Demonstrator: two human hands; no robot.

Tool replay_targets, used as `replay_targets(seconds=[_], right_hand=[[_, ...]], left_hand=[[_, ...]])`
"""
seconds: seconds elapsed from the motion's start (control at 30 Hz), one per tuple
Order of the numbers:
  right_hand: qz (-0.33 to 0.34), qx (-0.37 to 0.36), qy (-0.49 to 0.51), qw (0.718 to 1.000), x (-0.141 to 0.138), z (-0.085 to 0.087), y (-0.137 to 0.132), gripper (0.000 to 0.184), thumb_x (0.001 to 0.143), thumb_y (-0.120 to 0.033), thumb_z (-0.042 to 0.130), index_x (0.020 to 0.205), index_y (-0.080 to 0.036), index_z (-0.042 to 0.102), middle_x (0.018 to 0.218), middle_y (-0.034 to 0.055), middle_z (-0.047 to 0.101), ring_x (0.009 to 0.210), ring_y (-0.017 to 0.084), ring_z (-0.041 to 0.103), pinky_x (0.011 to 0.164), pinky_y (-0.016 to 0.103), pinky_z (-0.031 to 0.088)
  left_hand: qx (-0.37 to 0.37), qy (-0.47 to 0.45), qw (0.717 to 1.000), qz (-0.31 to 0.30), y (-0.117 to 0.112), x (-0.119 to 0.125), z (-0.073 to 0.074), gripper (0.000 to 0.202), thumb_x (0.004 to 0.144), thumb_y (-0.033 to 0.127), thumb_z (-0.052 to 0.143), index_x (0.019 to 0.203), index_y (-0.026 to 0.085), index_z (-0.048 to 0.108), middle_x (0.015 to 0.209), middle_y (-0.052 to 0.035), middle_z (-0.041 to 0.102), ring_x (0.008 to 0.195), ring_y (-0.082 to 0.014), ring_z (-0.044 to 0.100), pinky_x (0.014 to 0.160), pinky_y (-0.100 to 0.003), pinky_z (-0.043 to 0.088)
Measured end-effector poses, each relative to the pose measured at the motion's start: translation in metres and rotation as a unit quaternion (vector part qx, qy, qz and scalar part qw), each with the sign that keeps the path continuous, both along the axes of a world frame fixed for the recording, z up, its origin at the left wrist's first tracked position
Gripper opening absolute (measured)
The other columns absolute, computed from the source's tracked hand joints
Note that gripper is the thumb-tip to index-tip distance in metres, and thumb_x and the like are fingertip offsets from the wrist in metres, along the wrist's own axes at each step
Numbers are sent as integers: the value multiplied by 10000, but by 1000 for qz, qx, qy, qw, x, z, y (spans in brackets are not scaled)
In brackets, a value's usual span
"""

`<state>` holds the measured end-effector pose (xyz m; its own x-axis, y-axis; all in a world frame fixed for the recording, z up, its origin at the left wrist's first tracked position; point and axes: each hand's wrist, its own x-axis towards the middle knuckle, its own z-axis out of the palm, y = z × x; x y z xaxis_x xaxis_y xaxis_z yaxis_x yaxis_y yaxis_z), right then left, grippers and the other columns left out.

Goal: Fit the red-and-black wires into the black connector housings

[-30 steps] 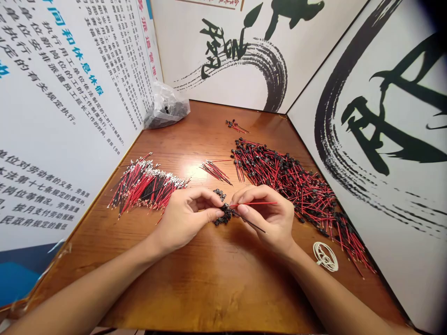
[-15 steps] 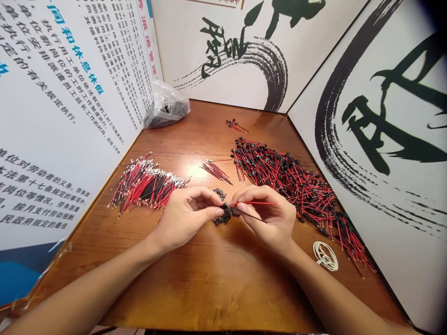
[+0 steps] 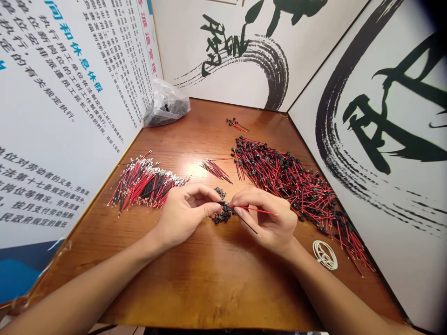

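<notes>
My left hand (image 3: 192, 211) pinches a small black connector housing (image 3: 223, 204) between thumb and index finger. From its right side run a red wire (image 3: 260, 211) and a black wire (image 3: 247, 222). My right hand (image 3: 270, 218) is closed on these wires close to the housing, their free ends sticking out across the palm. Below and behind the fingertips lies a small heap of loose black connector housings (image 3: 221, 217), partly covered by my hands. Beyond it rests a short row of red and black wires (image 3: 216, 170).
Loose red and black wires with pale tips (image 3: 146, 184) are piled left. A large pile of wires with black housings (image 3: 282, 177) spreads right, and a few (image 3: 237, 124) lie farther back. A clear bag (image 3: 167, 107) stands back left; white coiled cord (image 3: 324, 255) lies right. Panels enclose the table.
The free ends of the red and black wires have swung downward, the black one pointing more steeply toward me. My fingers have shifted slightly; both hands stay at the connector.
</notes>
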<state>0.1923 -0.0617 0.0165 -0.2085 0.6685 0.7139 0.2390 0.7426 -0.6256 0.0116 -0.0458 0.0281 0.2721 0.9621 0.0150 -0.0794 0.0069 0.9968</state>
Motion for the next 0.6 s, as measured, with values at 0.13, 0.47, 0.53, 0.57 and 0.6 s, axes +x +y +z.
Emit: replay_targets(seconds=[0.13, 0.47, 0.53, 0.57, 0.6], right_hand=[[6, -4, 30, 1000, -2, -1, -2, 184, 830, -52, 613, 921, -205, 663, 772, 49, 705, 678, 172, 672, 608, 325, 563], [3, -13, 15, 1000, -2, -8, -2, 169, 826, -54, 628, 908, -198, 662, 790, 57, 716, 678, 168, 676, 604, 310, 550], [11, -8, 8, 1000, -2, -10, -2, 180, 824, -48, 625, 925, -193, 662, 811, 62, 718, 694, 171, 677, 621, 317, 552], [16, -4, 9, 1000, -2, -11, -2, 190, 821, -41, 622, 932, -190, 661, 813, 63, 716, 702, 174, 679, 628, 321, 555], [21, -1, 12, 1000, -2, -11, -3, 200, 817, -33, 618, 939, -187, 660, 811, 64, 713, 712, 177, 680, 634, 325, 558]], left_hand=[[1, -19, 1000, -8, 0, 0, 0, 88, 670, 133, 779, 716, 145, 704, 703, -37, 704, 599, -131, 647, 581, -235, 553], [20, -25, 999, -17, -1, 0, 0, 76, 681, 106, 762, 685, 139, 694, 724, -48, 701, 619, -136, 642, 579, -241, 542], [28, -16, 999, -19, -1, -1, -1, 77, 672, 97, 763, 675, 132, 694, 704, -51, 698, 612, -137, 638, 572, -241, 535], [30, -15, 999, -21, 0, -1, -1, 78, 666, 91, 763, 673, 129, 695, 698, -52, 698, 609, -136, 637, 570, -239, 533], [31, -17, 999, -23, 0, -1, -1, 77, 665, 88, 762, 675, 126, 697, 697, -52, 698, 606, -133, 636, 566, -236, 530]])
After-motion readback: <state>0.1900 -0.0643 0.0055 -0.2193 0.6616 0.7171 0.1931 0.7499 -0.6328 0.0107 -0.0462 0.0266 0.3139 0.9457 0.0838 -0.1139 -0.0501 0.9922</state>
